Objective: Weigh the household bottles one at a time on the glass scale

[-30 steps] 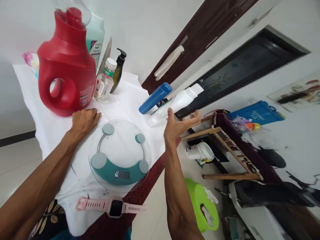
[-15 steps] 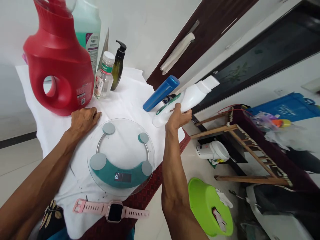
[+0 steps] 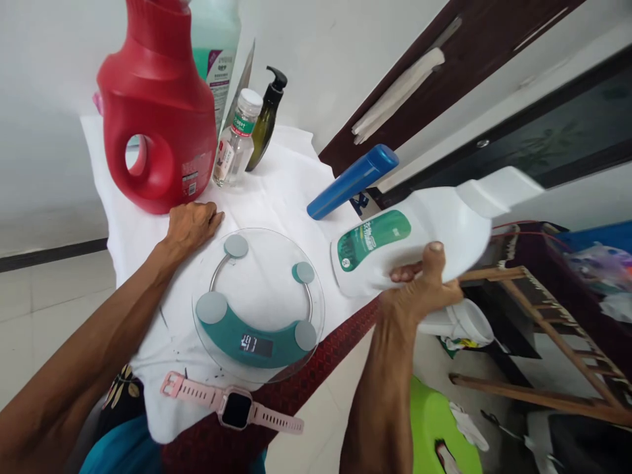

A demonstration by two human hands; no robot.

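My right hand [image 3: 419, 283] grips the handle of a white laundry detergent bottle [image 3: 444, 217] with a green label. The bottle leans toward the right, its base close to the cloth; whether it touches is unclear. My left hand [image 3: 194, 226] rests on the white cloth with fingers curled in, just below a red detergent jug [image 3: 162, 105]. Between my hands lies a round glass scale [image 3: 266, 276] with teal trim and a lit display. A blue bottle [image 3: 353, 181] stands behind the white one.
A pink-strapped watch [image 3: 236, 407] lies at the table's near edge. Behind stand a clear jar [image 3: 237, 145], a dark pump bottle [image 3: 266, 122] and a large container of green liquid [image 3: 217, 66]. On the floor to the right are a green basin [image 3: 439, 428] and a white bucket [image 3: 469, 322].
My right hand has brought the white bottle nearer and turned its green label into view. The camera view has shifted left. My left hand stays on the cloth beside the red jug.
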